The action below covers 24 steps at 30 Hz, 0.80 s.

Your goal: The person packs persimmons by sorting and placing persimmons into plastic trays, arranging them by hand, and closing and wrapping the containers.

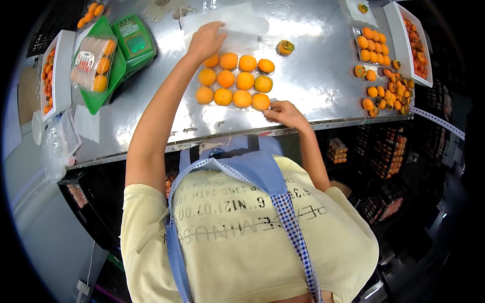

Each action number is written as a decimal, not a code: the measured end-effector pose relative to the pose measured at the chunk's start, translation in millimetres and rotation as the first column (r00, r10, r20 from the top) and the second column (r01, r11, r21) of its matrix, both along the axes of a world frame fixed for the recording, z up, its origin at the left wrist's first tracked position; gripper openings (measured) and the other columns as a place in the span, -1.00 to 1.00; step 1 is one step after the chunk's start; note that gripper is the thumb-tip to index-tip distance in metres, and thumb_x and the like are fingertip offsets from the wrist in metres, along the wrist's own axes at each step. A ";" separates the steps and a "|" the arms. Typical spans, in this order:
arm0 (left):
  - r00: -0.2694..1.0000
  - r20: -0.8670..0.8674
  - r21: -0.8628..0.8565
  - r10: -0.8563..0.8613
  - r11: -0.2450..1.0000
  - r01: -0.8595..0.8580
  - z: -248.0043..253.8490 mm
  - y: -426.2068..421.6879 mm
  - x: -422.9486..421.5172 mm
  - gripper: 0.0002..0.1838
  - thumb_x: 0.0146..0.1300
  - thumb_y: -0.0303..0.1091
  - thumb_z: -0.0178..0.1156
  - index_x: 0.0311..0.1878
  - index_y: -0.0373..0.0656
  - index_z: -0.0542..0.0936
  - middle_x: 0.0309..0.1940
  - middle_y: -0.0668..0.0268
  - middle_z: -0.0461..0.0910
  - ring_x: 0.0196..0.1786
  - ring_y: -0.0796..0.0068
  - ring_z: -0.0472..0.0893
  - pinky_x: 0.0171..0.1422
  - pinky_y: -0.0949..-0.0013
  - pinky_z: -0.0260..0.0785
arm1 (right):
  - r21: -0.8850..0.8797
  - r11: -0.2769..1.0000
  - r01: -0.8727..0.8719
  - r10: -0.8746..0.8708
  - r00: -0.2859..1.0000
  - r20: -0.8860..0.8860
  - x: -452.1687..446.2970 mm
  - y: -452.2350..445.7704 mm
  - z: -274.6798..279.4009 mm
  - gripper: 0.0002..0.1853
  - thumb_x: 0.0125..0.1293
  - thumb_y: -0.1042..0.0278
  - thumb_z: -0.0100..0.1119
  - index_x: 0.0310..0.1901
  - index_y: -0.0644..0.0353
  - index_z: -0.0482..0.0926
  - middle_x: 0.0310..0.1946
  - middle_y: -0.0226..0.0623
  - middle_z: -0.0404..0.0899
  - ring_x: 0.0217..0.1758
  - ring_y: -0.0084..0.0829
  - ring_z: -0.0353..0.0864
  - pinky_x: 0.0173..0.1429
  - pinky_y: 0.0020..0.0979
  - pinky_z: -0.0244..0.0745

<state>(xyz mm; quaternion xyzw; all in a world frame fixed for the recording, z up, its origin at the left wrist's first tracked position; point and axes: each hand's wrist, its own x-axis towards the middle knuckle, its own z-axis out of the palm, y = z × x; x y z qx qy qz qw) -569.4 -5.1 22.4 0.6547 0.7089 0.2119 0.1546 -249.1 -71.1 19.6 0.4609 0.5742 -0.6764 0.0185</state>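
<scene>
Rows of orange persimmons (pixel 225 78) sit in a clear plastic tray (pixel 227 107) on the metal table in front of me. My left hand (pixel 206 41) is at the tray's far left corner, fingers stretched out and apart over a translucent sheet (pixel 247 22) behind the tray. Its palm side is hidden. My right hand (pixel 288 115) is at the tray's near right corner, with bent fingers and thumb pinching the edge there. A single persimmon with a greenish leafy top (pixel 285 47) lies beyond the tray, to the right.
To the left, a green scale (pixel 133 40) stands beside a packed fruit tray (pixel 93 63) on a green pan. White foam boxes (pixel 63 76) of fruit flank both sides. Loose persimmons (pixel 386 96) and another filled tray (pixel 373 46) are at right. The table's near edge (pixel 343 121) runs before me.
</scene>
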 end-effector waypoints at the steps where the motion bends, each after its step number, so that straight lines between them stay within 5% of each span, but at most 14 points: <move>1: 1.000 0.007 -0.037 -0.031 0.999 0.031 -0.3 2.5 0.4 -0.58 0.25 -0.16 0.07 0.14 -0.10 0.46 0.18 0.17 0.43 0.23 0.16 0.38 0.30 0.24 0.22 | 0.123 0.989 -0.085 0.064 0.985 0.163 4.2 15.2 8.1 -0.58 0.10 0.13 0.32 -0.17 0.37 0.58 -0.55 -0.30 0.58 -0.47 -0.51 0.56 -0.29 -0.44 0.46; 3: 0.996 0.021 -0.111 -0.088 0.990 0.090 -1.0 6.7 1.4 -0.59 0.26 -0.17 0.06 0.14 -0.10 0.46 0.17 0.16 0.43 0.23 0.15 0.37 0.30 0.22 0.22 | 0.303 0.949 0.088 -0.151 0.969 0.193 9.4 45.4 1.7 -0.59 0.08 0.13 0.32 -0.14 0.29 0.59 -0.56 -0.30 0.60 -0.46 -0.39 0.59 -0.27 -0.36 0.48; 8: 0.966 -0.096 -0.149 -0.242 0.963 0.226 -18.5 24.2 18.4 -0.63 0.24 -0.25 0.05 0.12 -0.06 0.48 0.14 0.25 0.46 0.29 0.23 0.33 0.37 0.10 0.10 | 0.842 0.538 0.051 -0.385 0.903 0.191 -27.5 103.3 17.0 -0.45 0.07 0.22 0.32 0.14 0.08 0.45 -0.04 -0.15 0.50 -0.10 -0.28 0.57 -0.02 -0.37 0.48; 11: 0.957 -0.125 -0.205 -0.262 0.951 0.234 -22.2 26.7 28.9 -0.63 0.26 -0.28 0.04 0.14 0.03 0.46 0.22 0.40 0.39 0.37 0.28 0.21 0.42 -0.11 -0.07 | 0.792 0.611 -0.002 -0.268 0.940 0.209 -34.7 121.2 -5.1 -0.39 0.06 0.25 0.32 0.20 0.01 0.38 0.09 -0.15 0.39 0.00 -0.23 0.51 0.07 -0.33 0.43; 15: 0.948 -0.141 -0.273 -0.285 0.932 0.239 -22.8 29.8 32.3 -0.64 0.28 -0.30 0.02 0.16 0.07 0.45 0.29 0.49 0.31 0.42 0.28 0.13 0.43 -0.17 -0.14 | 0.883 0.469 0.002 -0.288 0.946 0.151 -30.3 130.1 -24.3 -0.45 0.05 0.31 0.33 0.13 0.08 0.42 0.07 -0.15 0.38 -0.09 -0.25 0.55 0.01 -0.33 0.47; 18: 0.945 -0.102 -0.235 -0.312 0.930 0.282 -32.8 33.3 28.4 -0.64 0.29 -0.30 0.02 0.17 0.11 0.44 0.32 0.51 0.27 0.43 0.27 0.09 0.45 -0.17 -0.20 | 0.771 0.447 0.453 -0.573 0.807 -0.142 -37.4 128.0 -9.2 -0.45 0.01 0.36 0.35 0.10 0.10 0.44 0.02 -0.13 0.41 -0.07 -0.24 0.55 -0.05 -0.37 0.51; 21: 0.936 -0.080 -0.181 -0.342 0.929 0.324 -33.5 35.6 30.3 -0.64 0.28 -0.32 0.04 0.15 0.08 0.45 0.32 0.46 0.27 0.43 0.26 0.09 0.47 -0.10 -0.20 | 0.745 0.456 0.486 -0.377 0.864 -0.332 -72.2 130.5 13.1 -0.46 0.00 0.39 0.35 0.09 0.10 0.45 -0.01 -0.16 0.42 -0.07 -0.25 0.55 -0.10 -0.40 0.53; 24: 0.940 -0.035 -0.065 -0.338 0.940 0.336 -46.4 40.5 27.0 -0.65 0.24 -0.34 0.09 0.12 0.02 0.47 0.31 0.37 0.28 0.41 0.21 0.13 0.47 0.01 -0.11 | 0.832 0.485 0.268 -0.256 0.954 -0.158 -103.2 141.1 2.3 -0.46 -0.02 0.34 0.37 0.07 0.02 0.46 -0.02 -0.21 0.45 -0.03 -0.23 0.54 -0.02 -0.33 0.50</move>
